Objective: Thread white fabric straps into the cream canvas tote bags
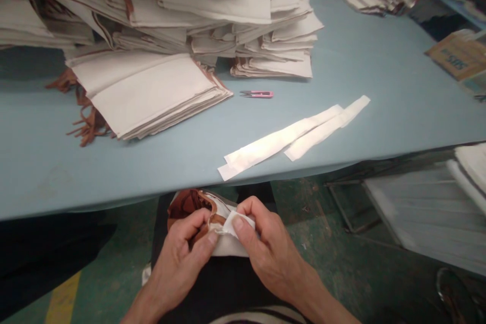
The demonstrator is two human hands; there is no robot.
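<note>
- Step in hand, as judged: both hands work one corner of the bag (225, 247), held over the lap below the table (379, 61) edge.
- Left hand (182, 253) pinches the brown trim (190, 205). Right hand (268, 248) pinches the white fold. The thumbs nearly meet.
- The next move calls for a steady two-sided pinch and fine fingertip control.
- Bag: white cloth, brown-edged, crumpled, limp.

The small white cloth piece with brown trim (227, 246) sat crumpled at the near centre, on a dark lap. Its brown part bunched at the far left. Its white edge was folded over, pinched between the left hand (182, 258) and the right hand (266, 248).
</note>
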